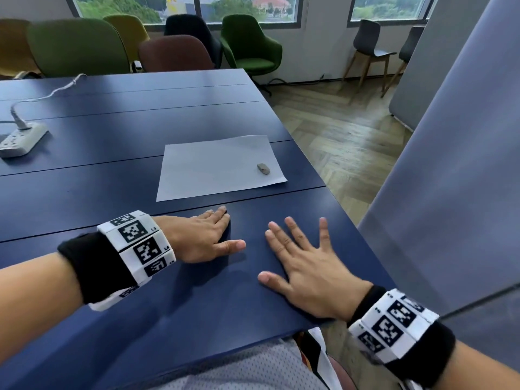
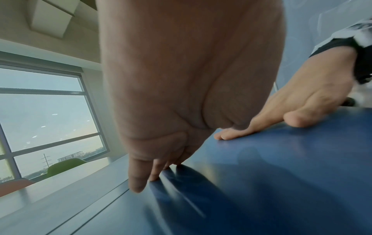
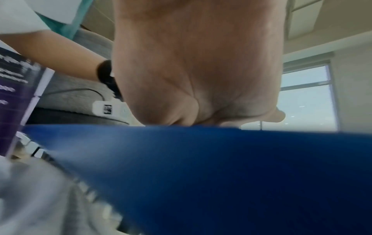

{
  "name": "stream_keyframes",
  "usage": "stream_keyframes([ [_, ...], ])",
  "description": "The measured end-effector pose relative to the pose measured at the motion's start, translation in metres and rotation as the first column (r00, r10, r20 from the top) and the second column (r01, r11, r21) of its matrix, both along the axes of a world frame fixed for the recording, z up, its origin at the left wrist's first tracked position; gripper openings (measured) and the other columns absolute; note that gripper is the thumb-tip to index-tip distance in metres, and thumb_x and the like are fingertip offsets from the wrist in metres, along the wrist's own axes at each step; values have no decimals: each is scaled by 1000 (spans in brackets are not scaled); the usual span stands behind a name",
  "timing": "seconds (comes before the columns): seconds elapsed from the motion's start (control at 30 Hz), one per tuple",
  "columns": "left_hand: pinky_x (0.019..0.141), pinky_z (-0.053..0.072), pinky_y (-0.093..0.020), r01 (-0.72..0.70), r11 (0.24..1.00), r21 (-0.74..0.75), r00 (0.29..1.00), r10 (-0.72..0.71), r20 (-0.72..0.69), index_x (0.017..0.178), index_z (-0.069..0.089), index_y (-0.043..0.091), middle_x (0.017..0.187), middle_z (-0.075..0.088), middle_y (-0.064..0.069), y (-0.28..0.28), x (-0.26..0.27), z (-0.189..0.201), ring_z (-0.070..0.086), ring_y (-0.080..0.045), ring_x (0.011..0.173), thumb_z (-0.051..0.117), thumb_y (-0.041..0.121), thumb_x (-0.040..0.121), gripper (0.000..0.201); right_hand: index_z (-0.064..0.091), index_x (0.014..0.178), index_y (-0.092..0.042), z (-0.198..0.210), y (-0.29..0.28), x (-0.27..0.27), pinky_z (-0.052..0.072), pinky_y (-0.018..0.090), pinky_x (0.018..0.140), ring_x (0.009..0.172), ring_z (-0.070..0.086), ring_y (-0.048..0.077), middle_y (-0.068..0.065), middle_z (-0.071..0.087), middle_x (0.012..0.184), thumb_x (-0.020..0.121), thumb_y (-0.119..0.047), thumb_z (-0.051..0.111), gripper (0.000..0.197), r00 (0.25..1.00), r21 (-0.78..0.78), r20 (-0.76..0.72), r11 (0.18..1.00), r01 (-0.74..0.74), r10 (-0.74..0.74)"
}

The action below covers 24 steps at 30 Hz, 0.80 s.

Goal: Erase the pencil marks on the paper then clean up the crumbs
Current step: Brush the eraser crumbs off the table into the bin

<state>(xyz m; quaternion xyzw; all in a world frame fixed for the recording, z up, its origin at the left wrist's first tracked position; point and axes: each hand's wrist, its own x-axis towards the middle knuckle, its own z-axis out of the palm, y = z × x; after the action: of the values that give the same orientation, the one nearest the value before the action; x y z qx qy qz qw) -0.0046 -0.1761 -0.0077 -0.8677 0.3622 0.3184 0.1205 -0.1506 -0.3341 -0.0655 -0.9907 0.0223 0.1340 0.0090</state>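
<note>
A white sheet of paper lies flat on the dark blue table, just beyond my hands. A small grey eraser sits on the paper near its right edge. Pencil marks and crumbs are too faint to make out. My left hand rests flat on the table in front of the paper's near edge, fingers straight, holding nothing. My right hand lies flat beside it with fingers spread, also holding nothing. In the left wrist view the left hand's fingertips touch the table and the right hand lies to the right.
A white power strip with its cable sits at the table's far left. Several upholstered chairs stand behind the table. The table's right edge drops to wooden floor, with a grey partition close on the right.
</note>
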Motion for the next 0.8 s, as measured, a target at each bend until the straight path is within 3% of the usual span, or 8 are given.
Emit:
stream_keyframes([
  [0.13, 121, -1, -36, 28, 1000, 14, 999, -29, 14, 153, -13, 7, 161, -21, -8, 1, 1, -2, -11, -21, 149, 16, 67, 94, 89, -13, 154, -15, 11, -19, 1, -25, 67, 107, 145, -31, 17, -5, -20, 162, 85, -73, -1, 90, 991, -43, -55, 992, 116, -119],
  [0.33, 122, 1, -37, 43, 999, 14, 999, -43, 3, 153, -15, 7, 160, -24, -7, 8, 0, 1, -13, -19, 149, 13, 74, 87, 98, -11, 155, -20, 12, 2, -6, -25, 66, 107, 145, -32, 17, -8, -20, 162, 77, -75, -8, 96, 999, -3, -48, 1000, -26, 25],
  [0.47, 121, 3, -34, 58, 996, 65, 998, -57, -7, 152, -18, 12, 158, -28, -4, 29, -5, 5, -16, -14, 148, 3, 85, 50, 127, -11, 155, -22, 13, -38, -12, -23, 65, 109, 145, -31, 16, -12, -22, 161, 73, -76, -12, 97, 990, -28, -59, 991, 130, -132],
  [0.57, 121, 4, -34, 58, 996, 67, 998, -58, 7, 153, -17, 12, 159, -27, -4, 28, -6, 5, -16, -14, 148, 6, 85, 50, 128, -10, 155, -24, 15, -76, -20, -13, 61, 113, 149, -21, 17, -12, -20, 161, 81, -74, -2, 89, 936, 45, 31, 936, 350, -351],
  [0.63, 122, 5, -38, 32, 997, 66, 999, -33, 20, 153, -16, 10, 159, -25, -7, 23, -6, 1, -15, -18, 149, 10, 85, 64, 119, -5, 156, -19, 16, -93, -28, 2, 56, 118, 152, -2, 22, -4, -9, 164, 89, -69, 9, 84, 843, 193, 47, 832, 519, -537],
  [0.7, 122, 6, -42, 18, 1000, 23, 1000, -19, 21, 152, -18, 10, 159, -27, -5, 17, -10, -5, -17, -18, 148, 16, 78, 80, 105, 16, 153, -6, 12, -97, -34, 21, 43, 115, 146, 25, 28, 12, 21, 161, 96, -60, 21, 78, 756, 403, -78, 673, 621, -650],
  [0.77, 122, 3, -43, 33, 999, -30, 999, -32, 14, 152, -19, 9, 158, -29, -5, 9, -17, -11, -21, -16, 147, 11, 78, 77, 106, 46, 130, -7, 3, -89, -40, 37, 37, 98, 122, 49, 30, 15, 51, 138, 102, -49, 27, 55, 710, 514, -159, 557, 652, -686],
  [0.8, 122, 1, -42, 35, 998, -51, 999, -35, 5, 151, -20, 9, 157, -30, -5, 4, -23, -13, -22, -16, 146, 7, 80, 72, 110, 52, 113, -11, -1, -86, -44, 38, 35, 88, 108, 53, 28, 14, 58, 125, 103, -46, 28, 44, 699, 533, -139, 542, 650, -701],
])
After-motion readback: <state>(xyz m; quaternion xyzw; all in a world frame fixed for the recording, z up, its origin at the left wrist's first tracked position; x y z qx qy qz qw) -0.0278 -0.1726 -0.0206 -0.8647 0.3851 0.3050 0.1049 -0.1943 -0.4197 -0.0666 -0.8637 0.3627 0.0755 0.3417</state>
